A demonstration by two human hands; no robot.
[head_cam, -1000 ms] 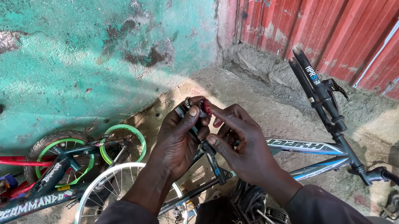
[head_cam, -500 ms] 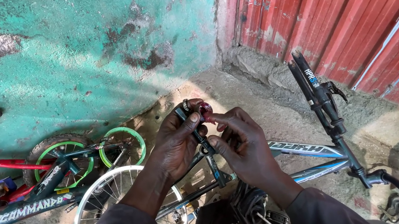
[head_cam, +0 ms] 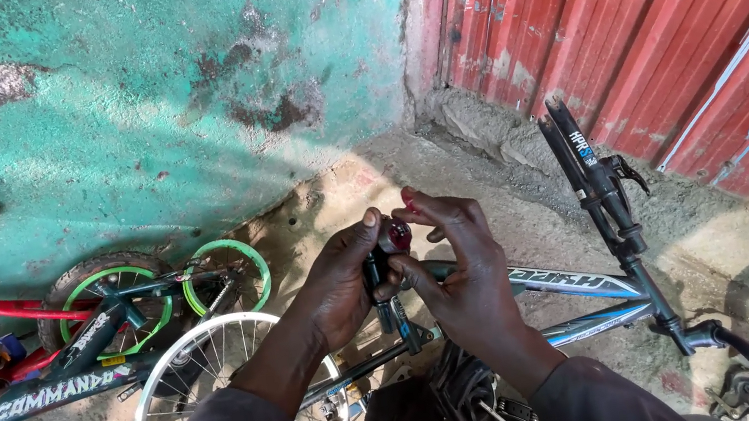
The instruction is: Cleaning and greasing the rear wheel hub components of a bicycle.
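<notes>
- Left hand: fingers curled tight round a dark metal post at the rear of the bicycle frame; thumb up by a small red round part.
- Right hand: fingertips pinch the red part from the right; the part sits between both hands, atop the post.
- Frame: blue-grey painted tube, lying across the dusty ground.
- Spoked silver wheel just left of the forearms.
- Rough teal wall; ribbed red metal sheet.

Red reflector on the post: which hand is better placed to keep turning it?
Probably the right hand: its fingertips sit on the red reflector. The left hand is wrapped around the dark post below, steadying it.
</notes>
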